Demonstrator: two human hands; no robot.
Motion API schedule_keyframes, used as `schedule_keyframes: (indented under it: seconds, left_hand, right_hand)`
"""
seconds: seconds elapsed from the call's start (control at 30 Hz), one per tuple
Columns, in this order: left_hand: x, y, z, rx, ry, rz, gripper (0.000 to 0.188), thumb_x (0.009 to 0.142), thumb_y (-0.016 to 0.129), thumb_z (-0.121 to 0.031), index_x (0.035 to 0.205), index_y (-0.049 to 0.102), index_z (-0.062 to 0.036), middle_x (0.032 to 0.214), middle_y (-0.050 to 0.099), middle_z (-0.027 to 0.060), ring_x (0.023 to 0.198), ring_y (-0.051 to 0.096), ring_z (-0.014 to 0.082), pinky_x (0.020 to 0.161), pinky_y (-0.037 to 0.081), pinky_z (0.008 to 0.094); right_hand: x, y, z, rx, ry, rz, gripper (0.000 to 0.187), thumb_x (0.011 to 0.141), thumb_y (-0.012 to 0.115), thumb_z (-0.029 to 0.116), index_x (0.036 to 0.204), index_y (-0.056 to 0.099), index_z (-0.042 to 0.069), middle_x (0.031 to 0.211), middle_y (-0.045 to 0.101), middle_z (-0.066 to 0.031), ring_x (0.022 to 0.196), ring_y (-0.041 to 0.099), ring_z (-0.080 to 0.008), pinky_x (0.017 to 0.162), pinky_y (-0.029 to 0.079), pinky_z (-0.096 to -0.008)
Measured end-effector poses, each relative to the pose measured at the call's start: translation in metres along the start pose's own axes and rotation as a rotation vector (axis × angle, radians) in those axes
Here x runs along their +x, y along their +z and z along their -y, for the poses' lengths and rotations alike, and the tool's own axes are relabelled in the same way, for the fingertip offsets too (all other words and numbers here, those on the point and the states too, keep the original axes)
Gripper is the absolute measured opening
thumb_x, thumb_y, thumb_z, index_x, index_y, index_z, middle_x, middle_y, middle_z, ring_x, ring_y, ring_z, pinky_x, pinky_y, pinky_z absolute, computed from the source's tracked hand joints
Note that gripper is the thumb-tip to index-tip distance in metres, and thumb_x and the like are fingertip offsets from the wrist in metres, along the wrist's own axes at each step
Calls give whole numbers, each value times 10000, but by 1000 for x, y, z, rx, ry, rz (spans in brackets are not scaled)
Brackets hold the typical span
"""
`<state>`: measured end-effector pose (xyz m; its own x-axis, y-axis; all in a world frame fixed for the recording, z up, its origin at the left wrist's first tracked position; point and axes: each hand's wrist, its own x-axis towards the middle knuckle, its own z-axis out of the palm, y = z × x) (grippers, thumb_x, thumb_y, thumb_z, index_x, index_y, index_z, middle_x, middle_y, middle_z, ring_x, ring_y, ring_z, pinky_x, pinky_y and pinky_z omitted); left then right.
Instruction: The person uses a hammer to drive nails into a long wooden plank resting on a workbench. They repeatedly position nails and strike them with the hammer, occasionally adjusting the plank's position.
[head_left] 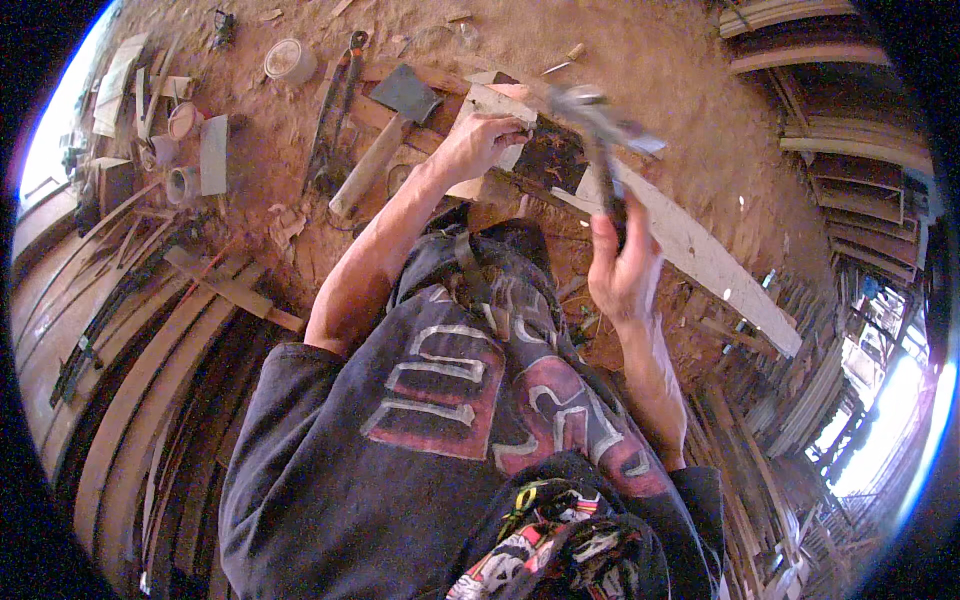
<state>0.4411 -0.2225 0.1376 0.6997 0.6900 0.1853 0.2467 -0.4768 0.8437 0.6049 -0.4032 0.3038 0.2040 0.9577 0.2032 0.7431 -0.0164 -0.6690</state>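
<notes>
My right hand [627,262] is wrapped round the dark handle of a hammer [607,165]. Its metal head is raised beside my left hand and smeared by motion. My left hand [482,146] is closed in a pinch over a pale wooden board [490,103]; whatever sits between the fingertips is too small to make out. Left of that hand lies a hatchet [378,160] with a wide grey blade and a wooden handle. A long pale plank [715,262] stretches from near the hammer toward the lower right.
Long-handled cutters [345,105] lie on the dirt floor beyond the hatchet. A white tub [290,61] stands at the far left, and a small wooden-handled tool [565,60] lies far ahead. Stacked boards [150,400] line the left, with more timber [850,150] along the right.
</notes>
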Motion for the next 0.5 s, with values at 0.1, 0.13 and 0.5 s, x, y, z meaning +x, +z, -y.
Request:
schedule_keyframes:
  seconds: [0.1, 0.13, 0.5]
  left_hand:
    - [0, 5, 1, -44, -7, -7, 200, 853, 691, -43, 1049, 721, -18, 1007, 727, 179, 969, 700, 356, 865, 545, 419]
    - [0, 7, 2, -54, 18, -28, 190, 851, 686, -39, 1036, 722, -13, 996, 728, 180, 953, 703, 358, 851, 550, 420]
    - [5, 3, 1, 56, 118, -10, 202, 908, 680, -152, 1061, 729, -30, 1019, 722, 174, 950, 688, 372, 846, 547, 425]
  right_hand:
    - [-14, 5, -6, 132, -1, -156, 415, 1002, 599, 235, 1308, 533, -37, 1047, 692, -237, 883, 694, -419, 777, 558, -443]
    - [-13, 13, -14, 37, 11, -93, 414, 998, 602, 225, 1306, 533, -43, 1061, 691, -253, 892, 689, -445, 790, 560, -458]
    - [-7, 16, -14, -53, 139, 56, 363, 1036, 536, 267, 1313, 531, 32, 888, 665, -233, 794, 688, -374, 707, 530, -430]
